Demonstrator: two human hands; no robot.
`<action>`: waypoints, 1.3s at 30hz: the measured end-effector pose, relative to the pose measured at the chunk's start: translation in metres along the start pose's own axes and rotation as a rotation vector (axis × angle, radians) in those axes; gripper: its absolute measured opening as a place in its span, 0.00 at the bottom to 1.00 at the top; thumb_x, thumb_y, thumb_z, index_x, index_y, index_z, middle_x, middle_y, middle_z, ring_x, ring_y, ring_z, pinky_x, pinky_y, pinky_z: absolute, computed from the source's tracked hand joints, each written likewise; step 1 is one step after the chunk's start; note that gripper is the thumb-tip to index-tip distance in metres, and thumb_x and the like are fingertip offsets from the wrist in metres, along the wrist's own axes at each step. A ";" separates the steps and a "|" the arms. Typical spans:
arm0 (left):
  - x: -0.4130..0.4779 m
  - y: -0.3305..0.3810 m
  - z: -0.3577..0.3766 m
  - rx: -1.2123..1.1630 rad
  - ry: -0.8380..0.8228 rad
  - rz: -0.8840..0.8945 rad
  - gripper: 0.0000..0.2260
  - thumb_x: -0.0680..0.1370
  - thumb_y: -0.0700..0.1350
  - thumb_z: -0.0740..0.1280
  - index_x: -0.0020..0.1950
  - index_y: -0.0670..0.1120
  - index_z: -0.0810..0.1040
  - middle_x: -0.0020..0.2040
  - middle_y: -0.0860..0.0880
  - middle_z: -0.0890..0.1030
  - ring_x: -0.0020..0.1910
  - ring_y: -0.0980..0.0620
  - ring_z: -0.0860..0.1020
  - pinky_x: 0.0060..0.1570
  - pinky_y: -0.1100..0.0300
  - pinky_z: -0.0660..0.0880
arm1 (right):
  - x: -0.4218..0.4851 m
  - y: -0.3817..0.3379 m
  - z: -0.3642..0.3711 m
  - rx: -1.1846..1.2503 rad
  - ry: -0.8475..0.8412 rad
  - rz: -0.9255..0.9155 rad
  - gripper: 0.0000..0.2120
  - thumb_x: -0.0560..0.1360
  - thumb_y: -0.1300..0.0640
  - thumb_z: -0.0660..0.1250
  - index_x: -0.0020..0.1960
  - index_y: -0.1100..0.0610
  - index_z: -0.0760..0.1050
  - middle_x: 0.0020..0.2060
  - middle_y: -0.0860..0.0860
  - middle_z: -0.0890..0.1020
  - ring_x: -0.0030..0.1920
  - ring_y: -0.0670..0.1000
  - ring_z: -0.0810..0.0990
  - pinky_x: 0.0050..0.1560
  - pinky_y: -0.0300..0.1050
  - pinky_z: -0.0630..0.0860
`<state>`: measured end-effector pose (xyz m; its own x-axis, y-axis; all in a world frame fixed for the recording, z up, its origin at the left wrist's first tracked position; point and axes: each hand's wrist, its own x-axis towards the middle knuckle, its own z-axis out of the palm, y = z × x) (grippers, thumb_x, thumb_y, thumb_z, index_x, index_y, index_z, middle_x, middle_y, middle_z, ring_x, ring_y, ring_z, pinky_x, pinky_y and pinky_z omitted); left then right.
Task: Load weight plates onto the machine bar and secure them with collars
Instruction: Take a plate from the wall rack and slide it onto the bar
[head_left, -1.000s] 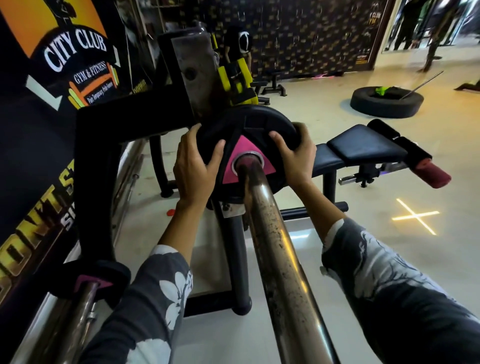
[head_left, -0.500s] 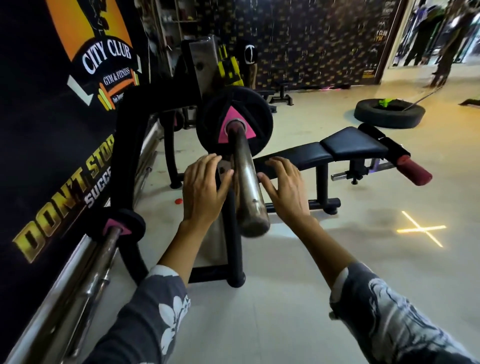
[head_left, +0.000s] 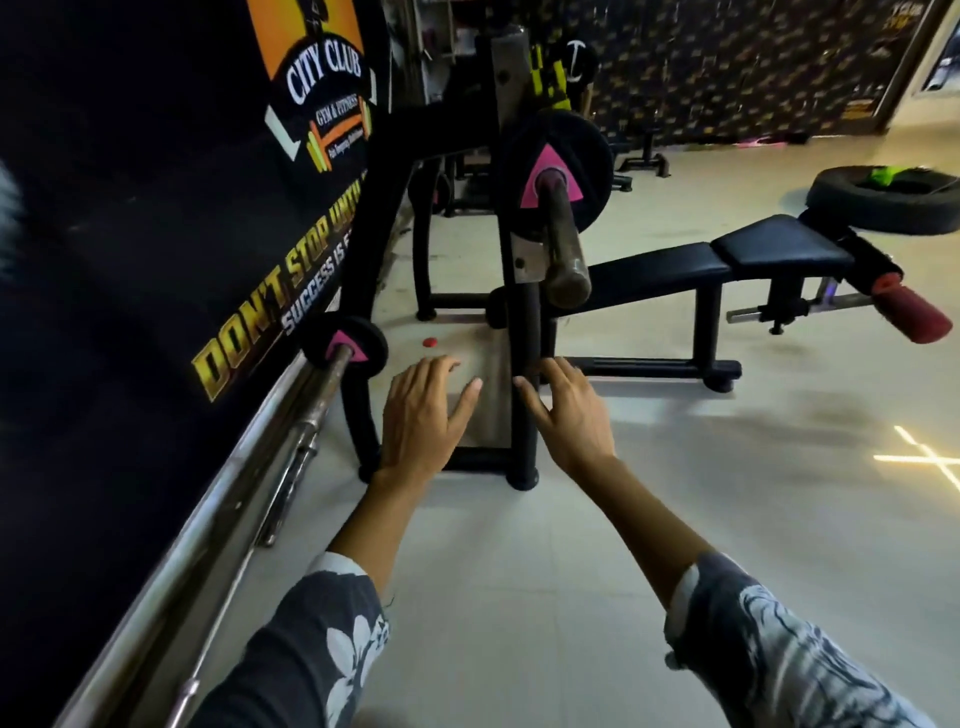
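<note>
A black weight plate (head_left: 582, 156) with a pink triangle mark sits far up the machine bar (head_left: 563, 244), against the black frame. The bar's worn steel end points toward me with nothing else on it. My left hand (head_left: 421, 415) and my right hand (head_left: 569, 413) hover in the air below and in front of the bar's end, fingers spread, holding nothing. A smaller black plate (head_left: 358, 340) with a pink mark sits on a second steel bar (head_left: 311, 410) at the left, along the wall.
A black padded bench (head_left: 727, 254) with a red roller (head_left: 911, 317) stands to the right of the machine. A tyre (head_left: 883, 205) lies on the floor behind it. A dark wall banner (head_left: 156, 234) runs along the left. A small red object (head_left: 430, 342) lies on the floor.
Both hands let go of the plate once it slid up the bar and have drawn back toward me. The view has backed away from the machine.
</note>
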<state>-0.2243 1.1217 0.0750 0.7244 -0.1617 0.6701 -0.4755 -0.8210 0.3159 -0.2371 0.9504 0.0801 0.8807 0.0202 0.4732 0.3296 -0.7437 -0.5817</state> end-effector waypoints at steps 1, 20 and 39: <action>-0.007 -0.014 -0.003 0.014 -0.021 -0.009 0.18 0.77 0.54 0.59 0.53 0.40 0.76 0.47 0.42 0.81 0.46 0.43 0.79 0.46 0.53 0.74 | 0.001 -0.005 0.013 -0.003 -0.049 0.011 0.15 0.78 0.48 0.60 0.53 0.59 0.74 0.50 0.57 0.79 0.50 0.56 0.76 0.44 0.47 0.71; 0.038 -0.454 0.064 -0.054 -0.184 -0.561 0.09 0.76 0.47 0.68 0.49 0.42 0.78 0.44 0.42 0.82 0.43 0.42 0.79 0.43 0.50 0.76 | 0.200 -0.042 0.403 -0.196 -0.427 0.102 0.17 0.78 0.47 0.59 0.58 0.58 0.72 0.55 0.55 0.78 0.55 0.57 0.76 0.51 0.49 0.72; 0.143 -0.673 0.294 -0.683 0.098 -0.551 0.22 0.57 0.60 0.77 0.41 0.48 0.79 0.36 0.61 0.81 0.37 0.65 0.79 0.37 0.67 0.76 | 0.352 0.115 0.630 0.673 0.220 0.340 0.17 0.61 0.49 0.72 0.42 0.29 0.76 0.35 0.22 0.77 0.37 0.26 0.76 0.36 0.21 0.71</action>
<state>0.3461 1.4905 -0.2393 0.9073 0.2342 0.3492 -0.2888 -0.2566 0.9224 0.3254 1.2930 -0.2368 0.9057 -0.3213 0.2766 0.2513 -0.1186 -0.9606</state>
